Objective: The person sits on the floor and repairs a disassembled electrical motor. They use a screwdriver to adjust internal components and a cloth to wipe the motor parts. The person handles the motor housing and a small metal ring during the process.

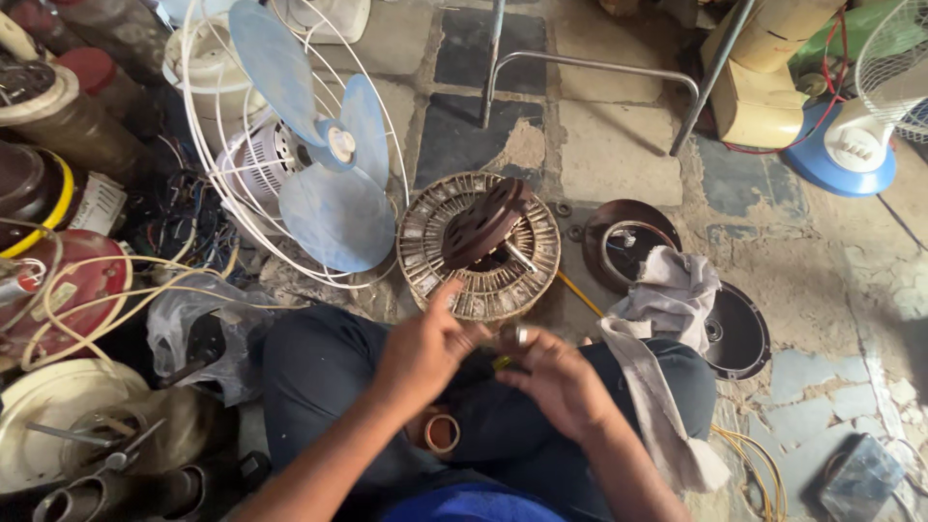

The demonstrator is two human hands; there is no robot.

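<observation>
— What's the person got in their lap?

— Both hands meet just above the knees. The left hand (pixel 420 350) is curled, thumb up, fingers closing on something small and blurred; I can't tell what. The right hand (pixel 556 372) pinches a small metal ring (pixel 522 334) at its fingertips, with a bit of yellow-green showing beneath it, perhaps a tool handle. Held close to the body, I'd guess, so small parts fall onto the lap and not the floor.

— And that ring between the legs?

— A roll of tape (pixel 442 432), it looks like, lying on the dark trousers below the hands, within easy reach.

— The cloth?

— A grey rag (pixel 667 300) draped over the right knee, trailing down, handy for wiping.

— What's in front?

— Just beyond the hands, on the stone floor (pixel 619 145), sits a round ceiling-fan motor (pixel 478 246), windings ringed about it and a dark rotor plate tilted on top, so the inside lies open. To its right, near the rag, a brown motor cover (pixel 630 246) lies dish-up, and a black cover (pixel 739 333) lies beside the knee.

— Further off?

— Left of the motor leans a table fan with blue blades (pixel 329 155), guard still around it. At the floor's far right corner stands another fan on a blue base (pixel 851 150). Metal chair legs (pixel 590 63) stand at the far edge.
</observation>
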